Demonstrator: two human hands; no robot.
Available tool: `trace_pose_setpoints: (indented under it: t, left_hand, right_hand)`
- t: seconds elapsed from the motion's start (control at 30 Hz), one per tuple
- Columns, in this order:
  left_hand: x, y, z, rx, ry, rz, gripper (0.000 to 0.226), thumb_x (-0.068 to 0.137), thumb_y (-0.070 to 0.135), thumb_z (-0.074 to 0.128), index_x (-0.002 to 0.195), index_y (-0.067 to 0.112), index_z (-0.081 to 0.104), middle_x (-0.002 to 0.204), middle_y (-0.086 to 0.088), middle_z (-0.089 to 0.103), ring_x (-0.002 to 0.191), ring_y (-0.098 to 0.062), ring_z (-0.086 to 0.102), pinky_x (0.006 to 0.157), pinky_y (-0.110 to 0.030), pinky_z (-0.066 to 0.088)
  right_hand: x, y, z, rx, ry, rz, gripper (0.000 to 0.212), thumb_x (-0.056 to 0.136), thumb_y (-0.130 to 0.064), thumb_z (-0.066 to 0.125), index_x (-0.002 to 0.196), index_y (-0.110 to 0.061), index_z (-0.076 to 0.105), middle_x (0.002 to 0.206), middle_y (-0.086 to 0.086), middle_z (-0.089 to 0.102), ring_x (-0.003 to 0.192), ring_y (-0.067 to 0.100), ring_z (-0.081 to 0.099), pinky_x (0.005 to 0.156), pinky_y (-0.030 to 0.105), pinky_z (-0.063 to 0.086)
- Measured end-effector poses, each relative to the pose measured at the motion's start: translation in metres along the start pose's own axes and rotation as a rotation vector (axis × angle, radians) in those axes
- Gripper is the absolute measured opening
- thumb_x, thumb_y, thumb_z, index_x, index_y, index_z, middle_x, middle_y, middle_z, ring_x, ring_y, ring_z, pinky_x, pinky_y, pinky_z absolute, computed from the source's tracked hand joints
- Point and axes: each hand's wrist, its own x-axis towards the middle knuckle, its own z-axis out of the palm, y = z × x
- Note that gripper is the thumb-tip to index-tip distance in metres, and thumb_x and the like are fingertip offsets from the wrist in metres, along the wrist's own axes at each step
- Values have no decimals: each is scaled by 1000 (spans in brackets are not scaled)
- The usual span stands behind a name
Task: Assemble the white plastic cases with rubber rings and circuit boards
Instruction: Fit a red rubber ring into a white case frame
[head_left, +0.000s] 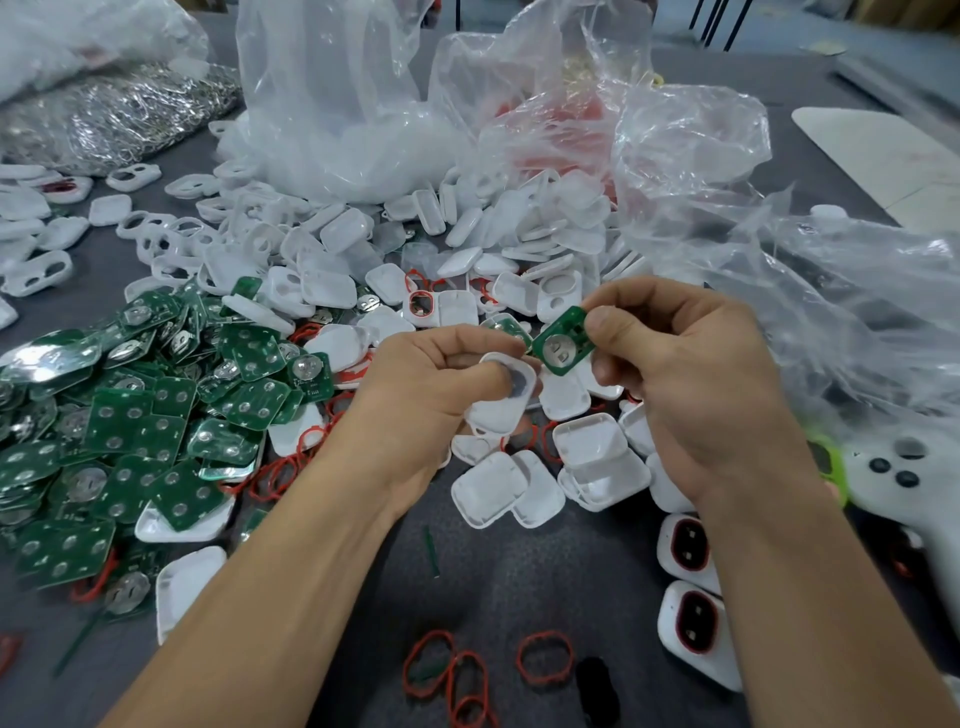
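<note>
At centre frame we see a white case (498, 415) of smooth, faintly glossy moulded plastic in the grip of the left hand (426, 395). A green circuit board (563, 340), lacquer-glossy with a shiny metal disc, is pinched in the right hand (701, 395). At left, a heap of boards (130, 431) shows the same glossy green finish and bright metal pads. At lower centre the red rings (545, 657) look matt and rubbery on the worktop (519, 582), a dark grey, matt, finely grained surface. Clear, crinkled, shiny plastic bags (337, 104) fill the top. At upper left lies a glinting metal pile (119, 114).
</note>
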Motion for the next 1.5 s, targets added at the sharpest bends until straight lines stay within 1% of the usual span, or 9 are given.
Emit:
trace_pose_setpoints:
  t: [0.07,0.17,0.33,0.53,0.6,0.73,0.8,1.0,1.5]
  left_hand:
    - [0,-2,1,25,83,46,25,85,-16,68,81,7,76,82,-20,77,62,-19,71,58,-28,59]
    - [3,-4,0,39,167,100,20,84,-13,70,84,5,76,84,-21,77,66,-23,70,68,-37,59]
    - [5,-3,-2,-10,157,72,25,87,-11,67,89,12,78,86,-11,79,66,-17,71,55,-27,58]
    - [6,-6,-5,90,200,89,33,85,-10,70,80,21,80,83,-5,79,64,-18,67,63,-31,47]
    - [5,-4,-3,38,158,51,25,90,-7,67,90,15,78,83,-6,79,64,-15,69,57,-27,55]
    - [4,-4,1,-110,55,-77,23,104,7,51,112,1,72,109,-22,76,94,-28,71,83,-47,64]
    - [4,-2,0,-177,8,-106,30,104,3,43,117,-2,70,112,-24,74,94,-29,71,83,-47,63]
    - [3,1,-5,-246,-121,-153,38,97,-10,40,113,0,74,97,-16,77,75,-21,76,69,-40,65]
    - [3,-1,-2,-201,-139,-144,37,97,-11,45,104,4,79,96,-15,77,75,-19,75,79,-44,64]
  right_hand:
    - [0,0,0,4,6,0,30,89,7,69,71,-16,77,63,4,63,52,17,50,53,21,48]
    - [0,0,1,5,10,0,29,88,7,69,71,-16,76,65,6,63,52,17,50,53,22,48]
    - [1,0,0,14,15,3,31,88,8,69,70,-17,76,63,4,63,51,16,50,51,20,46]
    - [1,2,1,11,-14,-6,31,88,8,69,71,-17,77,66,6,65,53,17,52,54,23,49]
    - [1,2,2,-17,-25,-29,30,88,8,69,72,-17,77,65,5,66,51,16,52,54,23,49]
    - [0,6,5,-125,-52,-77,28,86,5,70,72,-18,76,59,-1,65,49,15,54,54,25,49]
    - [0,8,6,-166,-69,-86,25,86,4,70,73,-16,76,59,-1,65,49,15,55,54,26,48]
    - [1,11,8,-258,-107,-87,24,87,5,71,75,-16,77,63,0,70,49,11,55,50,21,46]
    - [-5,12,16,-525,-36,-175,19,85,-12,77,76,-28,78,73,-14,74,71,5,71,68,22,57]
